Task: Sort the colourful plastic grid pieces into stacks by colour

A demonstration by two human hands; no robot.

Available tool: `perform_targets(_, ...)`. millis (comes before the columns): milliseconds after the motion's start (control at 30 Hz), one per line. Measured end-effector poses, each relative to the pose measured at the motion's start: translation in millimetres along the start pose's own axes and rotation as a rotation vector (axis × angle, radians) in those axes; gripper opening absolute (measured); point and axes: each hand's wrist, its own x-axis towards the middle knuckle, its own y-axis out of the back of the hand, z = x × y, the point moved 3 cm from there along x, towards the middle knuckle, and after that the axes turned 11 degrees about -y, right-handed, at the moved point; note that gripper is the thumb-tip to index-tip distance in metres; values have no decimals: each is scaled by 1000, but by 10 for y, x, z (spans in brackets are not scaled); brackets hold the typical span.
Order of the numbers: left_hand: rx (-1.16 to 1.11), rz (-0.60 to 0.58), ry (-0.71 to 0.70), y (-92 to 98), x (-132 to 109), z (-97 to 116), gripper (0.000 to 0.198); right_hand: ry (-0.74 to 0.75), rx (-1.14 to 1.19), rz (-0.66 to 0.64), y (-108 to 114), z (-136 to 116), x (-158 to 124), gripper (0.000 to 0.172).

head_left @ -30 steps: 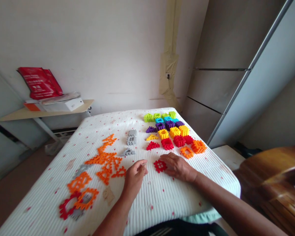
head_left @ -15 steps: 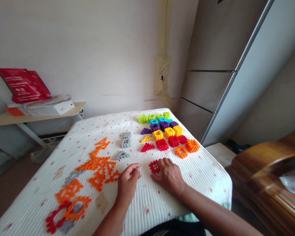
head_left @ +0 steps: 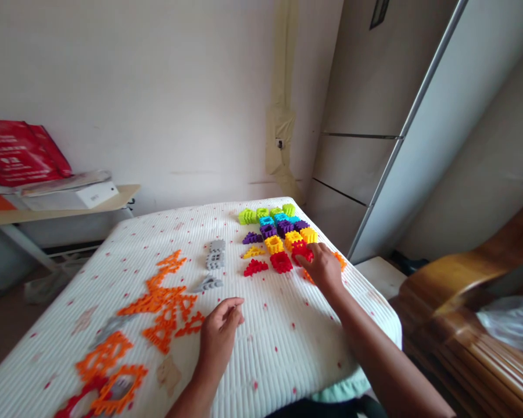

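My right hand (head_left: pixel 320 264) reaches over the right end of the red row, its fingers closed on a red window-shaped building piece (head_left: pixel 302 251) at the stack there. Its fingers partly cover that stack and the orange pieces (head_left: pixel 340 260) behind. Left of it lie a red frame stack (head_left: pixel 281 262) and red triangle pieces (head_left: pixel 255 267). My left hand (head_left: pixel 220 328) hovers over the cloth with its fingers curled in, nothing visible in them. Near it are orange triangle pieces (head_left: pixel 190 324) and a grey triangle stack (head_left: pixel 210 283).
Yellow stacks (head_left: pixel 273 244), purple stacks (head_left: pixel 268 230), blue stacks (head_left: pixel 267 221) and green stacks (head_left: pixel 247 216) form rows farther back. Loose orange pieces (head_left: pixel 157 299) spread over the left of the white cloth (head_left: pixel 261 354). A wooden chair (head_left: pixel 457 284) stands at the right.
My right hand has carried the red window piece from the near cloth up to the red row. My left hand stays curled in nearly the same place. The view has shifted slightly right.
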Motion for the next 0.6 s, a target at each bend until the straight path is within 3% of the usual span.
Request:
perform_targets(200, -10, 8, 7, -4, 13, -2, 39, -73, -159, -80, -180, 61, 124, 30)
perform_targets(600, -23, 20, -10, 0, 18, 13, 37, -27, -208, -86, -204, 23, 94, 29)
